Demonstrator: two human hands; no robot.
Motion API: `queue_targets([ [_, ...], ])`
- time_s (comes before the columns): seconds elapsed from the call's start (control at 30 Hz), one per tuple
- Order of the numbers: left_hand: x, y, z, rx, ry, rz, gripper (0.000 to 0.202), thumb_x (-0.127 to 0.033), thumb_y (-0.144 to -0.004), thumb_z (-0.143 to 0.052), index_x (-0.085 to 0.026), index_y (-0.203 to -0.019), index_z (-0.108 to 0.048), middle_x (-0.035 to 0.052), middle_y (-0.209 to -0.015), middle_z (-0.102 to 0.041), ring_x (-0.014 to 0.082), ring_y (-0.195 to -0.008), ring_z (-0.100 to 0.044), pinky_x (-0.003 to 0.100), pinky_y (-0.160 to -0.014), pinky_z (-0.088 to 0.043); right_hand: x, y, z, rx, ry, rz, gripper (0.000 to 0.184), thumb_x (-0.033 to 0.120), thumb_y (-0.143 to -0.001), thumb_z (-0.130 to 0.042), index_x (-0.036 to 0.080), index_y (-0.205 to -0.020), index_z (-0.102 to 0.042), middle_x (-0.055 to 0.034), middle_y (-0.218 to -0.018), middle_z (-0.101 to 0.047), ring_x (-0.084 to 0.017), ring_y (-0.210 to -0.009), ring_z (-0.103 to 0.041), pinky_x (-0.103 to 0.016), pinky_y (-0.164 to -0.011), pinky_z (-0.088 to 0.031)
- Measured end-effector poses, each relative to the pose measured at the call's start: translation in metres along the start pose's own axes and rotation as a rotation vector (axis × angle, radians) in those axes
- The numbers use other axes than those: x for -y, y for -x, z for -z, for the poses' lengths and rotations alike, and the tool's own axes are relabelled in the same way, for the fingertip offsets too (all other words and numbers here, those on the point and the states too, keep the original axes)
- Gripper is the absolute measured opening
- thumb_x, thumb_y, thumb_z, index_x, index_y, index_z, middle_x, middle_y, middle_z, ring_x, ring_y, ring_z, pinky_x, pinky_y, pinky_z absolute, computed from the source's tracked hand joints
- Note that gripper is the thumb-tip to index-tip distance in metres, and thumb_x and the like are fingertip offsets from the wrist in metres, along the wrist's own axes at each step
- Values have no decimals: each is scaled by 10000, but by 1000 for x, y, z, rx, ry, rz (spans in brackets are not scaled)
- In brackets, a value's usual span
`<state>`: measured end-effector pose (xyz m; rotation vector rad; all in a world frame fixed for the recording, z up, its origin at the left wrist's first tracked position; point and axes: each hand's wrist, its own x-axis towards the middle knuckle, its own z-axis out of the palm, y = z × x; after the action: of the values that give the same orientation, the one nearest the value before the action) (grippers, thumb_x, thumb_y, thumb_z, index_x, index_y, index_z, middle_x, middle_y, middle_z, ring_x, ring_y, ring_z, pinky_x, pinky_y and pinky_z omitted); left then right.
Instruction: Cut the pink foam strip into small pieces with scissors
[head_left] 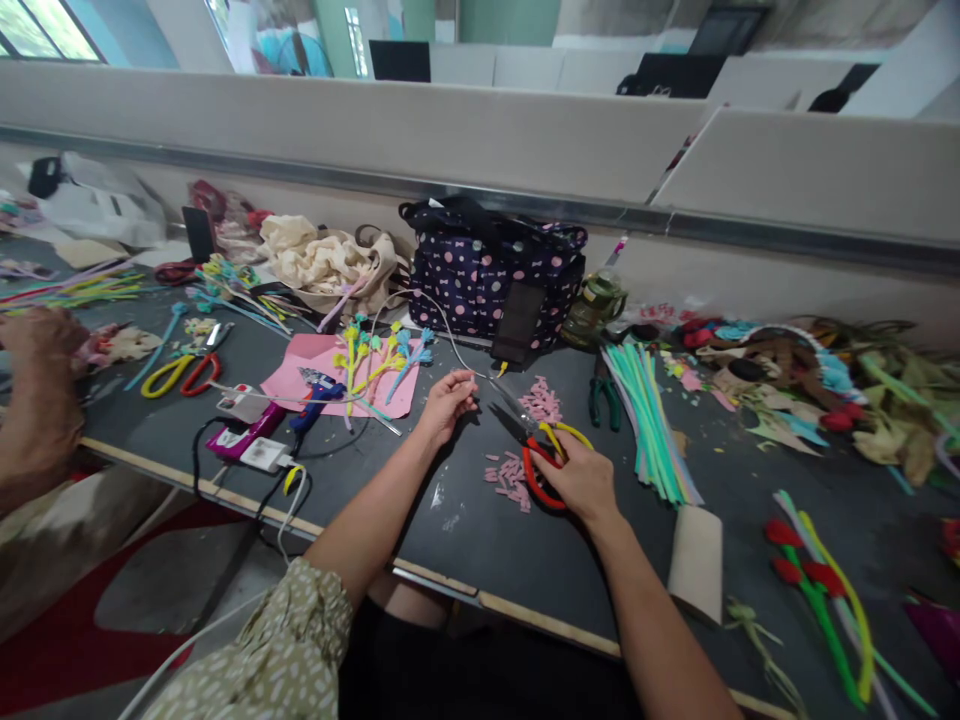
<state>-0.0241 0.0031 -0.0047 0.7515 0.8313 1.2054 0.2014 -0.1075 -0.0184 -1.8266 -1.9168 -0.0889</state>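
My right hand [581, 482] is closed round the red and yellow handles of a pair of scissors [534, 440], whose open blades point up and left. My left hand [447, 402] pinches a thin wire [450, 335] that curves away towards the polka-dot bag; its near end sits by the scissor blades. Small pink paper scraps [511, 476] lie on the dark table [480, 540] between and below my hands, with another pink pile [541, 400] just behind the scissors.
A pink sheet with pipe-cleaner flowers [375, 362] and a blue glue gun [319, 392] lie left. A polka-dot bag [495, 275] stands behind, green pipe cleaners [651, 420] and pliers [602, 395] right. Another person's hand [37, 345] rests far left, near yellow-red scissors [184, 372].
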Motion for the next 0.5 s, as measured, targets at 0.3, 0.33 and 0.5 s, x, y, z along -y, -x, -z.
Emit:
queue_targets([
  [0.3,1,-1,-1,-6,132,75,361,-220,-602,-846,-135,-878,-630,-7,-758,-651,34,-506,-531,179,-539,-517,3,1,0,48,-7,46,441,533,-850,-544,213,-1122,-677,-70,-994,-737,-225,-841,-683,-315,-698,-490],
  [0.33,1,-1,-1,-6,133,75,357,-216,-602,-846,-133,-874,-632,-7,-756,-649,34,-506,-533,179,-540,-519,3,1,0,48,-6,46,442,531,-850,-547,213,-1128,-675,-69,-997,-738,-226,-847,-685,-315,-702,-491],
  [0.5,1,-1,-2,13,127,67,346,-211,-614,-841,-127,-882,-639,-10,-743,-638,37,-506,-540,185,-539,-529,3,0,-1,56,-1,47,447,543,-849,-541,214,-1119,-679,-63,-959,-743,-228,-834,-689,-313,-685,-490],
])
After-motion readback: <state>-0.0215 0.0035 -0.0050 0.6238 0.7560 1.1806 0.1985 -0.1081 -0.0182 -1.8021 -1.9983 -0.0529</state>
